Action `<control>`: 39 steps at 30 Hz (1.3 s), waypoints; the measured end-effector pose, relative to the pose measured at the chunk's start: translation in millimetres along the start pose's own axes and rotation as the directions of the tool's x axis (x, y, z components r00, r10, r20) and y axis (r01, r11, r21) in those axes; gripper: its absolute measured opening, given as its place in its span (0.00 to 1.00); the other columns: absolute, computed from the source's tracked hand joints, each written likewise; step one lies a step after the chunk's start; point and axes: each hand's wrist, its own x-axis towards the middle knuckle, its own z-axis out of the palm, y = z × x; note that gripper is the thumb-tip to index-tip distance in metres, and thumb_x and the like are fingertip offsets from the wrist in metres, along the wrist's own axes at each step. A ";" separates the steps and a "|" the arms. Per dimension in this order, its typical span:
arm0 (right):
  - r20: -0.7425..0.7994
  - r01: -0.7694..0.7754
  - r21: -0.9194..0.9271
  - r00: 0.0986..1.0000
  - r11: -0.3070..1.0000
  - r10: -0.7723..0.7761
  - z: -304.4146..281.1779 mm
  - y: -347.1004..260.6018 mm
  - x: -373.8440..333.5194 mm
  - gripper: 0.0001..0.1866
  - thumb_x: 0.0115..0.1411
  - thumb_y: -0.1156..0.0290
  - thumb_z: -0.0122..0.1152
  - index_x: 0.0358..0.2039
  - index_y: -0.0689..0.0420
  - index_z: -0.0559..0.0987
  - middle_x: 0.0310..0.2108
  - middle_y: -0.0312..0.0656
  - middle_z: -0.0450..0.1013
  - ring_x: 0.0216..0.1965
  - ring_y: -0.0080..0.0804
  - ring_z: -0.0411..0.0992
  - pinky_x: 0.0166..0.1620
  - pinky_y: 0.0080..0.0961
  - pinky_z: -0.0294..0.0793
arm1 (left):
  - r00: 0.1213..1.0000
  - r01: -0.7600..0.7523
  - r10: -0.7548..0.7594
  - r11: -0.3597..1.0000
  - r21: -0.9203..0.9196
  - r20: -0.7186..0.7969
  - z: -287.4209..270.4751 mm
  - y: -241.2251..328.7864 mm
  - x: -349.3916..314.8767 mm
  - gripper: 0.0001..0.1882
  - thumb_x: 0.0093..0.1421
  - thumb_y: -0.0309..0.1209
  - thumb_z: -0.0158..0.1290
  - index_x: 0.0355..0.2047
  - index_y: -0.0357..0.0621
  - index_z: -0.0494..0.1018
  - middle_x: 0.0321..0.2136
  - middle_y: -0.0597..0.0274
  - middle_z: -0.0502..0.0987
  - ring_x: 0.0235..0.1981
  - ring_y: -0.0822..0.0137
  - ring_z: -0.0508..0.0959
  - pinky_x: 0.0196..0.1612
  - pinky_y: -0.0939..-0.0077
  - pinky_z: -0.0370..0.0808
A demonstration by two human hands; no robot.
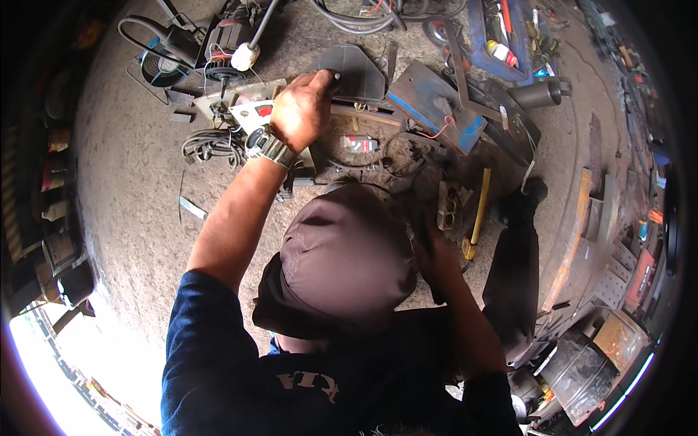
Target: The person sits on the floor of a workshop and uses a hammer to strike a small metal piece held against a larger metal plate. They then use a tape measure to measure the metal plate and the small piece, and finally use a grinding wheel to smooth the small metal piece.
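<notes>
My left hand [299, 110], with a watch on the wrist, reaches forward with its fingers curled. A small black end shows past the fingers; what it belongs to is hidden. Just beyond lies a dark angular metal plate [350, 73]. White and red packaging [254, 110] is under and beside the wrist. My right hand [438, 256] is low on the right, in shadow and partly behind the brown cap [349, 254]. Its fingers are too dark to make out. Close to it are a block with holes [448, 207] and a yellow bar [480, 207].
A blue-edged steel plate [436, 105] leans at the far right near a metal pipe [542, 93]. Behind it stands a blue tool tray [476, 36]. Coiled cable [214, 145] and a motor [229, 36] are at left. My boot [525, 202] is at right.
</notes>
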 end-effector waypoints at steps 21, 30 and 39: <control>-0.296 0.572 -0.341 0.688 0.746 -0.663 -61.4 -174.0 116.9 0.34 0.66 0.76 0.58 0.72 0.48 0.63 0.41 0.61 0.80 0.37 0.48 0.83 0.42 0.38 0.80 | 0.990 -0.077 0.070 0.996 -0.051 -0.122 5.7 -5.3 -6.4 0.08 0.57 0.23 0.57 0.38 0.44 0.74 0.30 0.55 0.79 0.36 0.51 0.79 0.40 0.58 0.78; -0.278 0.485 0.050 0.846 0.873 -0.455 -80.4 -140.8 60.4 0.33 0.67 0.74 0.57 0.71 0.60 0.60 0.54 0.62 0.75 0.54 0.57 0.77 0.52 0.40 0.76 | 0.983 -0.003 -0.011 0.997 -0.079 -0.184 8.2 -17.1 -7.4 0.06 0.65 0.31 0.57 0.38 0.43 0.74 0.28 0.48 0.78 0.31 0.45 0.79 0.33 0.54 0.77; 0.169 -0.370 0.894 0.802 0.254 0.573 7.4 35.1 -79.1 0.23 0.71 0.61 0.53 0.64 0.54 0.68 0.28 0.34 0.69 0.25 0.22 0.68 0.26 0.23 0.67 | 0.811 0.411 -0.583 0.634 -0.655 -0.054 -7.1 31.1 -90.7 0.11 0.71 0.28 0.49 0.45 0.30 0.72 0.37 0.49 0.80 0.36 0.64 0.77 0.43 0.70 0.75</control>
